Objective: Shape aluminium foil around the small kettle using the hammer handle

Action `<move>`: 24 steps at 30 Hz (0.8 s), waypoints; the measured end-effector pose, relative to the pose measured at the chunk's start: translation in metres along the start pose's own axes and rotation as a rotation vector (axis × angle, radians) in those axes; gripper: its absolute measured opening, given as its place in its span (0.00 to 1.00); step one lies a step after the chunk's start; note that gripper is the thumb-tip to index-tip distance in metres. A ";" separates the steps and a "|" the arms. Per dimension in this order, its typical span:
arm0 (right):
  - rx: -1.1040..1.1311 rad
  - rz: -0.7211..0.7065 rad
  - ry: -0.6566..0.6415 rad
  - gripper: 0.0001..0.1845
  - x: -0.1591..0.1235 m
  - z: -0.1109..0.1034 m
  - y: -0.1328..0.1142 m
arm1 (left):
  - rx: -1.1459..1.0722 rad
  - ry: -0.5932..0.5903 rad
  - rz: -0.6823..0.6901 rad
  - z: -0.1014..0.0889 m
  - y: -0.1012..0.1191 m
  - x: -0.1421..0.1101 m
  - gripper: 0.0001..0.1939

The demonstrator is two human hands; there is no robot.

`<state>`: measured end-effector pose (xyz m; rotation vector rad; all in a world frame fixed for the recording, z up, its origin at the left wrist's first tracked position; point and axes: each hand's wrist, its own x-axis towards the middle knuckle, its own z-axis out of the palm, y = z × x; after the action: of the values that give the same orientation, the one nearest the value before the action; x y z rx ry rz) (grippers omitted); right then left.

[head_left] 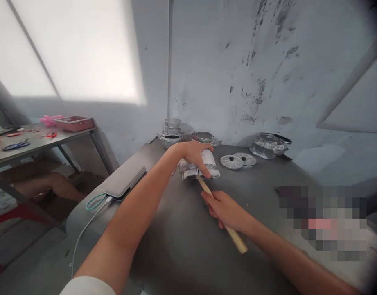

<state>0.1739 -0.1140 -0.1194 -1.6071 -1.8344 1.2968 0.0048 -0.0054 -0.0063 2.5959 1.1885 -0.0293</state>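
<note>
My left hand [196, 155] reaches over a silvery, crinkled wrapped bundle [209, 159], with the fingers across its top and the thumb down its near side. Part of the bundle is hidden under the palm. A flat, whitish-silver piece [188, 174] lies at its near edge, close to my thumb. My right hand [219, 207] is closed around a pale wooden handle [235, 239] that slants up and left. The handle's far end meets the whitish piece beside a small dark part. What tool the handle belongs to cannot be made out.
Behind the bundle stand stacked metal pots with a strainer [172, 129] and a round pan [203, 137]. Two round lids [231, 162] and another pot [265, 146] are to the right. A grey device with a cable [125, 182] lies left. A side table holds a pink basket [74, 123].
</note>
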 end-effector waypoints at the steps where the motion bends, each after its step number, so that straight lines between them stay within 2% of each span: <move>1: -0.008 0.004 -0.010 0.22 0.001 0.000 0.000 | -0.002 -0.008 -0.002 0.000 0.000 0.000 0.55; 5: -0.031 -0.015 -0.001 0.21 0.001 0.000 0.000 | -0.003 -0.022 -0.016 -0.001 0.001 0.000 0.56; 10: -0.047 -0.076 0.074 0.22 -0.003 0.004 -0.002 | 0.001 0.000 -0.007 -0.001 -0.001 0.001 0.55; 16: -0.070 -0.045 -0.011 0.23 -0.003 0.002 0.001 | -0.009 0.004 -0.012 -0.002 -0.006 0.000 0.52; 24: -0.114 -0.091 0.056 0.25 -0.003 0.004 0.001 | 0.006 0.002 -0.016 -0.002 -0.003 0.000 0.53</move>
<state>0.1724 -0.1182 -0.1217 -1.5802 -1.9541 1.1167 0.0021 -0.0032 -0.0053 2.5919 1.2121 -0.0338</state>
